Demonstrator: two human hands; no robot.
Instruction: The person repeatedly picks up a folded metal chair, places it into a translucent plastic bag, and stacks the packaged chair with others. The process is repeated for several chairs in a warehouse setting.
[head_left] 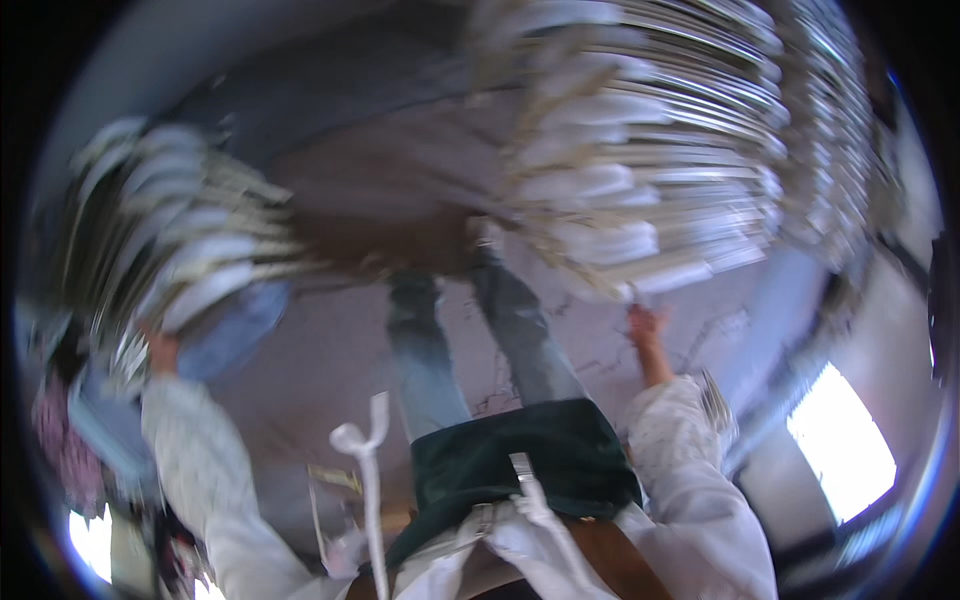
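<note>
Motion blur smears the whole picture. On the left, a row of white and beige garment-like pieces (200, 255) hangs or stands packed close together. My left hand (160, 350) is at its near end, beside some pale, shiny edges; its fingers are mostly hidden. A larger row of similar white and beige pieces (640, 180) rises on the right. Just below its near end is my right hand (648, 325), fingers apart, with nothing visible held. Whether the fingertips touch the lowest white piece, I cannot tell. Both arms reach outward in white sleeves.
Another dense row (830, 130) runs along the far right. Between the rows lies a grey, stained floor (340, 350), my legs (430, 340) on it. Pink cloth (68, 430) shows at far left, a bright window (843, 443) at right. A white strap (370, 470) dangles near my dark green apron (510, 450).
</note>
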